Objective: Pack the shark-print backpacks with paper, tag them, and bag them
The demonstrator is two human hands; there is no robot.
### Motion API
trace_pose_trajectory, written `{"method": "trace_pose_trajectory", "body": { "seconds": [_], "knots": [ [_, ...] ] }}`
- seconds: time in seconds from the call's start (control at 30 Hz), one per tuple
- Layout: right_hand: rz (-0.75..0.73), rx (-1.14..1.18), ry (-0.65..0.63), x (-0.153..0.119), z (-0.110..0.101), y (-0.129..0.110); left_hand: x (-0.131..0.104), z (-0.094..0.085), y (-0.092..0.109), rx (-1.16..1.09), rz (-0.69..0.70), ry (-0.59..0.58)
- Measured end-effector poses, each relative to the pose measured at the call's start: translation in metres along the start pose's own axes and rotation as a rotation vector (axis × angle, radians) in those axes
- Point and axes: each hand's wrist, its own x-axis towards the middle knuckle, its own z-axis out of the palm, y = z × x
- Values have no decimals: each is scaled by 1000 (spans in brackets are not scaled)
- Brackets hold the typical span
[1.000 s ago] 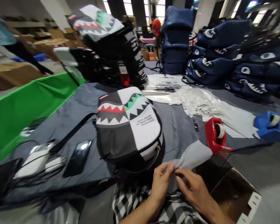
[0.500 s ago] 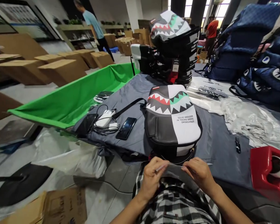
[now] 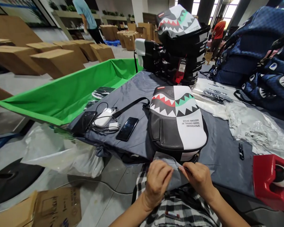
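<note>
So the translucent plastic film (image 3: 176, 179) is changing shape: half a second back it's stretching as a thin strip between both hands, and now a flap of it is poking up past the knuckles toward the near end of the Sprayground shark-mouth bag (image 3: 180, 121). Whether the film is actually touching the bag, can't tell from here.

The left hand (image 3: 157, 181) is curling, thumb and forefinger pinching the film. The right hand (image 3: 199, 178) is pinching its edge just beside, so both sets of fingers are gripping, neither is letting go. My read: the film is getting opened out or turned, and all the handling is happening there, since neither hand is holding the bag itself.

The bag is lying front side up on the cloth-covered counter (image 3: 221, 148), right beyond the hands, with its strap trailing left toward a white charger (image 3: 105, 117). A smartphone (image 3: 127, 129) is lying between charger and bag. Off to the right, a red tape dispenser (image 3: 262, 181) is sitting at the counter's edge, with crumpled clear plastic packaging (image 3: 253, 121) spreading behind it.
</note>
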Motion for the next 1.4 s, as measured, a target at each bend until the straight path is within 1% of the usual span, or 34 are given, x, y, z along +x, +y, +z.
{"method": "trace_pose_trajectory", "body": {
  "seconds": [0.07, 0.1, 0.2, 0.27, 0.33, 0.4, 0.47, 0.53, 0.6, 0.67, 0.77, 0.83, 0.93, 1.0, 1.03, 1.07, 1.1, 1.17, 1.23, 1.3, 1.4],
  "knots": [
    [-14, 7, 25, 1, 1, 0, 6, 7, 0, -64, 105, -143],
    [-19, 15, 37, 1, 1, 0, 7, 12, -3, -85, 128, -186],
    [-21, 42, 31, -5, 0, 2, 6, 25, -22, -133, 165, -241],
    [23, 77, -1, -16, -4, 7, 3, 30, -34, -178, 201, -248],
    [135, 156, -60, -30, -12, 16, 0, 31, -42, -221, 233, -238],
    [314, 270, -122, -44, -24, 30, -2, 30, -45, -249, 247, -236],
    [486, 373, -153, -54, -36, 45, -2, 29, -46, -258, 262, -236],
    [592, 438, -126, -55, -44, 60, -2, 28, -46, -255, 271, -240],
    [625, 478, -59, -49, -45, 72, -2, 26, -47, -250, 281, -246],
    [605, 502, 33, -37, -37, 80, -2, 24, -49, -234, 306, -257],
    [509, 486, 149, -20, -15, 88, -2, 23, -50, -184, 353, -273],
    [454, 433, 213, -14, 0, 90, -4, 25, -49, -135, 358, -284],
    [464, 264, 366, -18, 10, 87, -8, 27, -45, -85, 319, -296],
    [495, 128, 483, -26, 9, 79, -8, 27, -41, -80, 291, -329],
    [488, 80, 516, -31, 7, 73, -7, 26, -40, -78, 280, -356],
    [458, 54, 523, -36, 6, 67, -6, 24, -38, -73, 272, -385],
    [406, 41, 501, -39, 4, 60, -5, 23, -37, -68, 267, -404],
    [255, 26, 403, -42, 4, 49, -2, 20, -37, -56, 271, -421],
    [110, -15, 309, -40, 6, 44, 0, 18, -38, -51, 288, -404],
    [-16, -67, 254, -36, 7, 47, -2, 18, -39, -39, 301, -360],
    [-198, -146, 177, -30, 2, 58, -13, 20, -35, 64, 324, -201]
  ]
}}
